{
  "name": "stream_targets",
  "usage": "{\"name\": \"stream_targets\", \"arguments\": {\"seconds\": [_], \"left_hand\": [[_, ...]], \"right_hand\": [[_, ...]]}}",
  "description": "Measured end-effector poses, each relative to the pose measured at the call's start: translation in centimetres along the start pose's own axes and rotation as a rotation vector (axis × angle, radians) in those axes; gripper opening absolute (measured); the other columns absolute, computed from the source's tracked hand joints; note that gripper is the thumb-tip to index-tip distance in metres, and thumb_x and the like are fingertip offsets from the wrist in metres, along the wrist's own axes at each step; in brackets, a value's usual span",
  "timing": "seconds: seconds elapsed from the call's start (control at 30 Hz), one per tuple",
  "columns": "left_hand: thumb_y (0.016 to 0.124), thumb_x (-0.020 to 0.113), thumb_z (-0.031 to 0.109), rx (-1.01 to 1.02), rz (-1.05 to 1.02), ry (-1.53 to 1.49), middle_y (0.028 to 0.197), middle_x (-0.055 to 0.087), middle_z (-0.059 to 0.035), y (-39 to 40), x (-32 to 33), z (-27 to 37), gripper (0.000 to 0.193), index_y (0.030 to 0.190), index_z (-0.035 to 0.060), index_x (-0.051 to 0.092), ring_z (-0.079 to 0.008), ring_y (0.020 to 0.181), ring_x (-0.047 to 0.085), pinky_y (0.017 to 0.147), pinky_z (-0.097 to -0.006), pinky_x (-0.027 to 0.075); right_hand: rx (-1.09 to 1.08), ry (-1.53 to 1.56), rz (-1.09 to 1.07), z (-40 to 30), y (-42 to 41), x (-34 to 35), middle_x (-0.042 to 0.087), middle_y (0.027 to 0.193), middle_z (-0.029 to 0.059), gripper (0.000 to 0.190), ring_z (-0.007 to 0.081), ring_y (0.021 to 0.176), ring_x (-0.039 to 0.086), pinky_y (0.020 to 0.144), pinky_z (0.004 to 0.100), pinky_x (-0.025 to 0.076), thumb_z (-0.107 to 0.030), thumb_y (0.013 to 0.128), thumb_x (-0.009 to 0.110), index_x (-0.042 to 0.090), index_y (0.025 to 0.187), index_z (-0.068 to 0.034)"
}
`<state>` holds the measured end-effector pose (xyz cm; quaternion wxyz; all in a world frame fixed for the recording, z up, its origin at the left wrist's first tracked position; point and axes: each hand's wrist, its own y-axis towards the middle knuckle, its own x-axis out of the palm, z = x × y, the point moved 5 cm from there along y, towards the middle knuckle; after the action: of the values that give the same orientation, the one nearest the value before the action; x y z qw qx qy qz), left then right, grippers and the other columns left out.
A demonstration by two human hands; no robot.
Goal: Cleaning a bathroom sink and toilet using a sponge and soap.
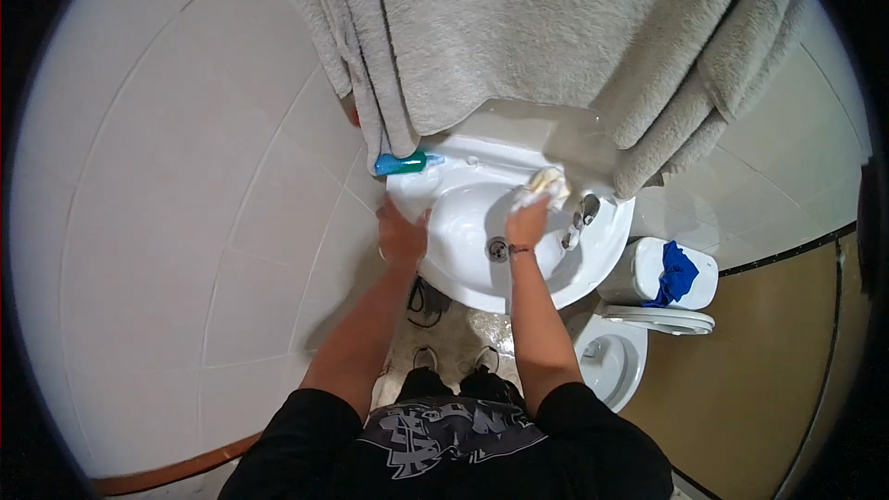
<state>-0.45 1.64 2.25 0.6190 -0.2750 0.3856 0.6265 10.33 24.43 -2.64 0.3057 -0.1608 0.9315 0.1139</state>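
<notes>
A white ceramic washbasin (458,222) lies before me, with a round metal drain (497,249) in its bowl. My right hand (529,223) grips a soapy, pale yellowish cloth or sponge (549,185) at the back right of the bowl, left of the metal faucet (585,215). My left hand (404,232) is at the basin's left rim, fingers apart, with nothing seen in it; whether it touches the rim is unclear. Beyond that hand, a blue-green bottle (401,163) lies on its side at the back left corner. Foam covers part of the faucet.
Beige towels (514,28) hang over the basin's back edge. To the right stands a toilet (615,364) with its lid raised and a blue cloth (674,274) on the tank. A tiled wall (180,208) rises close on the left. Dark cables (417,302) hang below the basin.
</notes>
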Motion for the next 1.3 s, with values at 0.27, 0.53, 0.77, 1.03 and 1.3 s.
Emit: {"name": "stream_targets", "arguments": {"seconds": [0.27,0.53,0.77,1.03,1.3], "left_hand": [[0.082,0.065,0.04,0.02,-0.157,0.121,0.12,0.04,-0.0199,0.0,0.4,-0.5,0.06,0.132,0.0214,0.037,-0.0435,0.094,0.058,0.08,-0.0511,0.05],[0.08,0.067,0.038,0.002,-0.196,0.063,0.124,0.039,-0.017,0.6,0.1,0.6,0.059,0.131,0.0221,0.041,-0.0399,0.096,0.06,0.08,-0.0485,0.05],[0.08,0.068,0.037,0.03,-0.179,0.026,0.126,0.038,-0.0193,0.9,0.4,-0.5,0.06,0.132,0.0217,0.041,-0.0425,0.098,0.058,0.083,-0.0491,0.049],[0.079,0.069,0.035,-0.021,-0.213,-0.004,0.126,0.037,-0.0232,0.7,0.0,-0.9,0.062,0.131,0.0198,0.04,-0.0426,0.102,0.056,0.082,-0.05,0.049],[0.08,0.069,0.031,0.027,-0.191,-0.181,0.119,0.042,-0.0225,1.1,0.1,-1.1,0.06,0.131,0.0177,0.04,-0.0452,0.1,0.055,0.081,-0.0503,0.048]], "right_hand": [[-0.066,0.0,0.048,0.1,1.4,-0.3,0.06,0.098,0.0267,0.05,0.0406,0.094,0.059,0.079,0.0476,0.048,-0.01,0.075,0.058,0.049,0.123,-0.002],[-0.276,-0.041,-0.351,-8.7,0.1,4.4,0.062,0.094,0.0254,0.037,0.0417,0.086,0.06,0.075,0.0491,0.048,-0.016,0.081,0.055,0.051,0.114,0.0],[-0.137,-0.005,-0.254,-4.0,1.9,3.4,0.063,0.086,0.0246,0.045,0.0409,0.082,0.061,0.072,0.0475,0.049,-0.019,0.078,0.06,0.051,0.117,0.003],[-0.139,-0.062,-0.249,-7.0,-2.9,7.1,0.063,0.085,0.029,0.052,0.0447,0.083,0.061,0.072,0.0502,0.049,-0.026,0.082,0.061,0.045,0.122,0.002],[-0.1,-0.093,-0.3,-8.4,-3.3,6.6,0.064,0.084,0.0284,0.052,0.0461,0.081,0.061,0.069,0.051,0.049,-0.042,0.088,0.053,0.048,0.119,-0.001]]}}
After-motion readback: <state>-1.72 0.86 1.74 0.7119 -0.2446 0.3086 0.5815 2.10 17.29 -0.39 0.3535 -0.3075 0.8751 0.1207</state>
